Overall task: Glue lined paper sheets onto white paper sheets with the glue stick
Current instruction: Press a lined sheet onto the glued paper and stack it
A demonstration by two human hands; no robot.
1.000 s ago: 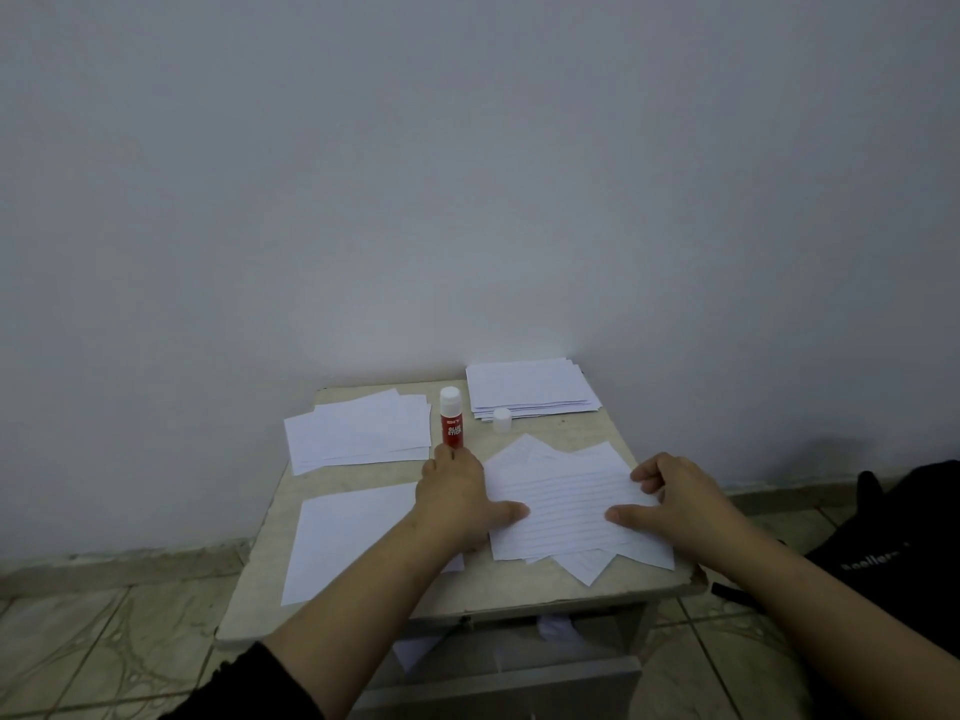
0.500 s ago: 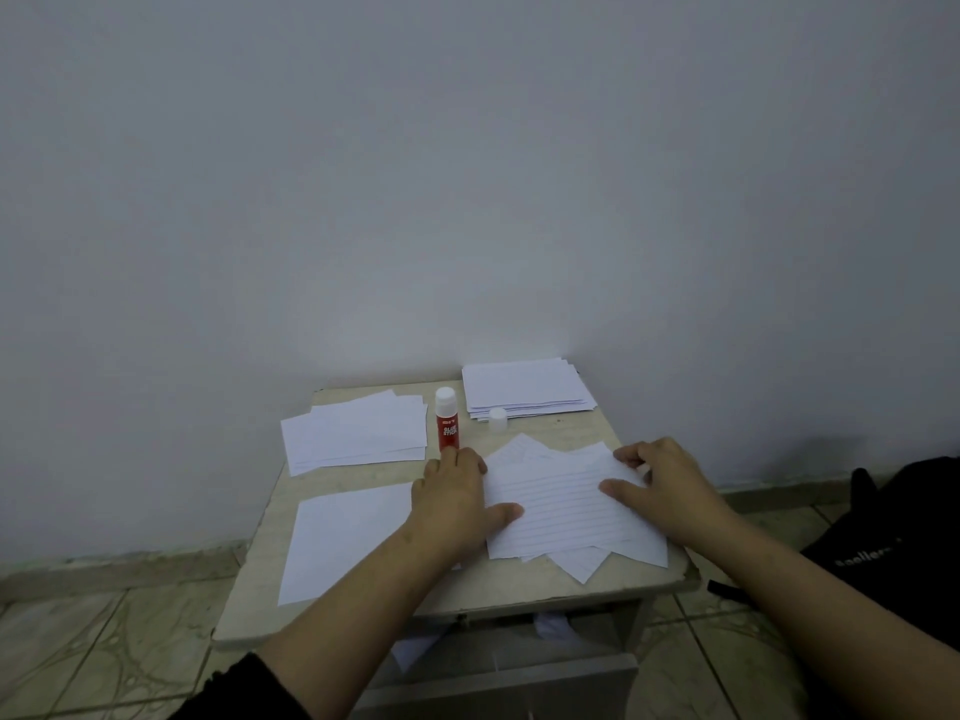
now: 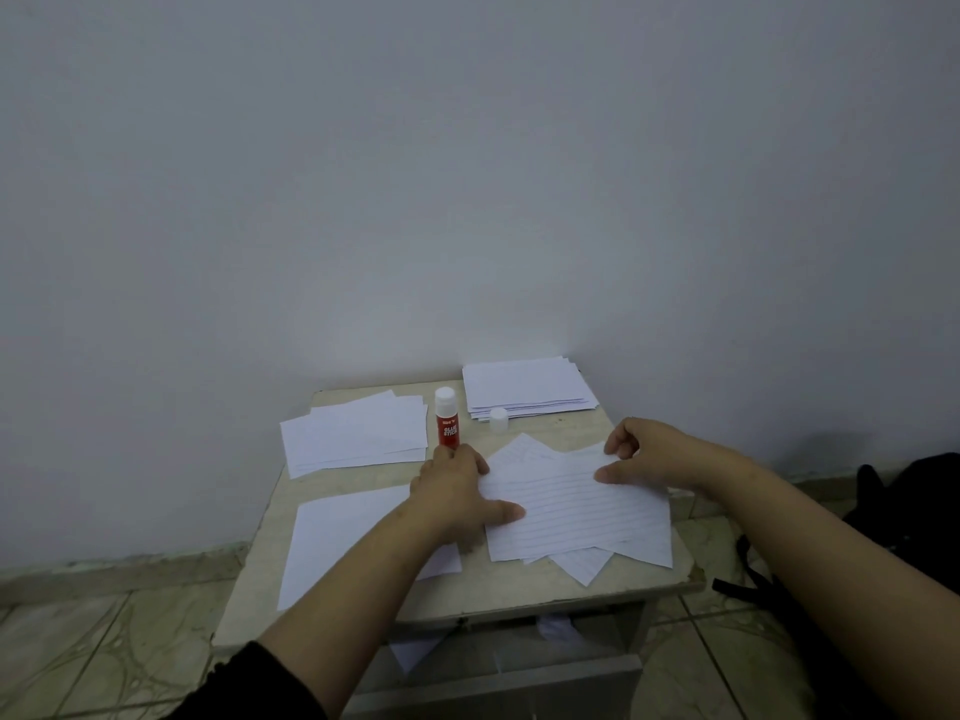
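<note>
Standing upright at the middle of the small table (image 3: 249,574), a red glue stick (image 3: 447,419) rises just beyond the left hand (image 3: 457,493), its loose white cap (image 3: 498,418) near a stack of paper (image 3: 527,387) at the back corner. Another stack (image 3: 358,433) lies toward the left of the frame, one white sheet (image 3: 337,543) below it. A black bag (image 3: 904,506) sits at the right edge. The lined sheet (image 3: 576,511) tops a loose pile at center; the left fingers (image 3: 506,511) press flat on its near-left edge, while the right hand (image 3: 654,454) pinches its far corner, fingers curled.
</note>
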